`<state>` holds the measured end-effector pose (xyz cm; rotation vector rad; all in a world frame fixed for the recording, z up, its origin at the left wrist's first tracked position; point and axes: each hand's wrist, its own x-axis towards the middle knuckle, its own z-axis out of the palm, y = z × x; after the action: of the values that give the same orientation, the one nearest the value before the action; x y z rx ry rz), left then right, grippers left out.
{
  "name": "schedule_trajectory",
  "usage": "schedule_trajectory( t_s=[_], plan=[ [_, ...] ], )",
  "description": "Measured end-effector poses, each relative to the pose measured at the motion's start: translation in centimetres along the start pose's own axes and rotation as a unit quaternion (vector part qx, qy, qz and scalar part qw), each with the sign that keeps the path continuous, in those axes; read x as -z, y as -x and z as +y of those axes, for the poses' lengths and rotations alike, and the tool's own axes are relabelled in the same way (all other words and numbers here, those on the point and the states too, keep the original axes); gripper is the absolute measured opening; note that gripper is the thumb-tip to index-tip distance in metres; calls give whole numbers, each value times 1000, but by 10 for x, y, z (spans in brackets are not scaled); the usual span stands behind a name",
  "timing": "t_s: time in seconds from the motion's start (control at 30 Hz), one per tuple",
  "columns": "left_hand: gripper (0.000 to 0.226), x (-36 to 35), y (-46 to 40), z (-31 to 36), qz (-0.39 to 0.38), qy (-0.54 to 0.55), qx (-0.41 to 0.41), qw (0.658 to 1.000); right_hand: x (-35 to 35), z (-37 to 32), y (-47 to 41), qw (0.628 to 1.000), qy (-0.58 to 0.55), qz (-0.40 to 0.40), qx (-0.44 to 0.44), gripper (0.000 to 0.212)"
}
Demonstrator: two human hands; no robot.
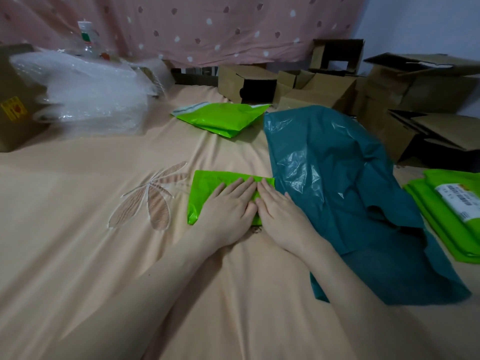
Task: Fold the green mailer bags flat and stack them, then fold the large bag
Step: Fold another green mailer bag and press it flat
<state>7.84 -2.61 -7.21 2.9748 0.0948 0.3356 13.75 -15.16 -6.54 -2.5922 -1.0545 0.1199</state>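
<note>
A folded bright green mailer bag (205,188) lies on the peach bedsheet at the centre. My left hand (230,206) and my right hand (279,211) press flat on it side by side, fingers straight. Another green mailer bag (220,118) lies unfolded farther back. A stack of folded green mailer bags (452,219) with a white label sits at the right edge. The large teal plastic bag (337,183) lies crumpled just right of my right hand.
Several open cardboard boxes (337,92) crowd the back right. A heap of clear bubble wrap (85,92) and a brown box (15,107) sit at the back left. A pink dotted curtain (207,27) hangs behind. The peach sheet (78,229) stretches across the left.
</note>
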Motion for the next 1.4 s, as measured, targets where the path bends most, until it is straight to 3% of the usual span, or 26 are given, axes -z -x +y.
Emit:
schedule_trajectory(
  t_s=[0.23, 0.33, 0.43, 0.6, 0.7, 0.83, 1.1, 1.4],
  plan=[
    [61, 4, 0, -4, -19, 72, -10, 997, 2, 0, 0, 997, -73, 15, 14, 53],
    [66, 14, 4, -12, 37, 86, 5, 996, 10, -3, 3, 989, -121, 88, 23, 53],
    [66, 26, 8, -28, 124, 90, 84, 985, 20, -2, 7, 973, -131, 187, -22, 44],
    [59, 27, 20, -50, 81, 80, 242, 963, 17, -7, 10, 977, -118, 140, -107, 44],
    [56, 23, 26, -47, 67, 56, 256, 963, 11, -13, 11, 978, -100, 140, -115, 51],
    [48, 27, 26, -46, 99, 131, 268, 949, 10, -20, 12, 972, -140, 158, -102, 53],
    [49, 34, 28, -45, 236, 346, 223, 880, 16, -27, 14, 931, -278, 231, -52, 59],
    [61, 63, 22, -15, 235, 528, 215, 787, 46, -8, 32, 897, -337, 281, -42, 72]
  ],
)
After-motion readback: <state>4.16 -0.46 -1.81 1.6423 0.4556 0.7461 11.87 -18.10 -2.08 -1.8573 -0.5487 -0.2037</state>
